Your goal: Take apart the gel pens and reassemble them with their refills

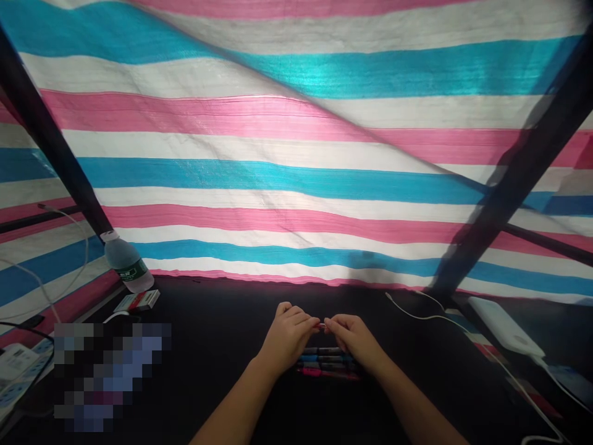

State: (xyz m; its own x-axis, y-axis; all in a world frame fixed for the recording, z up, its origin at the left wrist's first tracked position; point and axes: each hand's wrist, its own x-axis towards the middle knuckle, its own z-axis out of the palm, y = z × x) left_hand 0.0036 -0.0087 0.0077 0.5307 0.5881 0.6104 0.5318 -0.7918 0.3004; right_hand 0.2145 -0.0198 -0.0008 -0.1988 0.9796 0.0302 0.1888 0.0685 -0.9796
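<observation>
My left hand (pixel 287 337) and my right hand (pixel 352 337) meet at the middle of a black table (pixel 222 371). Both are closed in a pinch on one small red pen-like thing (pixel 322 325) held level between their fingertips. Just below the hands lie several coloured pens (pixel 327 361) side by side on the table, blue and pink among them, partly hidden by my fingers.
A striped pink, blue and white tarp (pixel 296 185) hangs behind the table, crossed by dark poles. A water bottle (pixel 125 262) and a small box (pixel 138 301) stand at the back left. A white power bank (pixel 504 326) with cable lies at right, a power strip (pixel 16 371) at left.
</observation>
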